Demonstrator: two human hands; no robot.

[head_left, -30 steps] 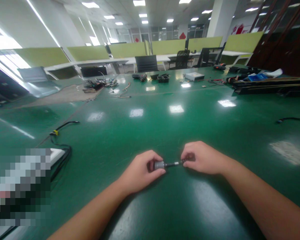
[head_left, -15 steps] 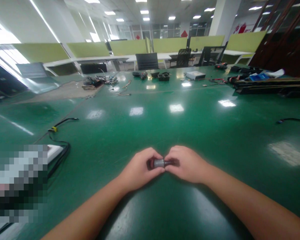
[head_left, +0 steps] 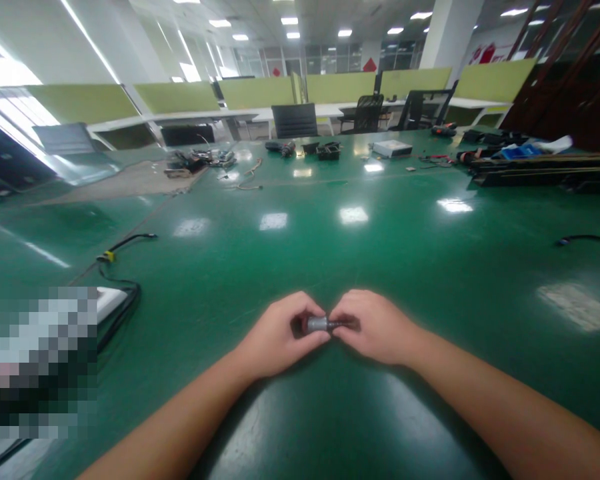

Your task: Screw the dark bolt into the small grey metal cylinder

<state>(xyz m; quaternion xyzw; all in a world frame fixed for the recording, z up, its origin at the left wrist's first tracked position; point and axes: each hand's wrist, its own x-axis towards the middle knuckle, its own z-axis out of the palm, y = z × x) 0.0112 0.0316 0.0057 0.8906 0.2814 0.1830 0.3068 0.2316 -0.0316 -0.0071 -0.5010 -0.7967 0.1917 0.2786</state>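
Note:
Over the near middle of the green tabletop (head_left: 300, 260), both hands meet at a small grey cylinder (head_left: 317, 324) with a dark, narrower part on its right. What kind of thing it is cannot be made out. My left hand (head_left: 283, 333) is closed around its left end, thumb below and fingers above. My right hand (head_left: 375, 327) pinches the dark narrow part with thumb and fingertips. The cylinder lies sideways between them, its two ends partly hidden by the fingers.
At the left lie a blurred-out object (head_left: 35, 353) and a black cable (head_left: 125, 300). Toward the far edge are tangled parts (head_left: 200, 160), a grey box (head_left: 393, 149) and long black strips (head_left: 535, 173). Another cable (head_left: 587, 239) lies at the right.
Almost nothing differs. The fingertips of my right hand have shifted slightly at the dark part, and the view has moved a little.

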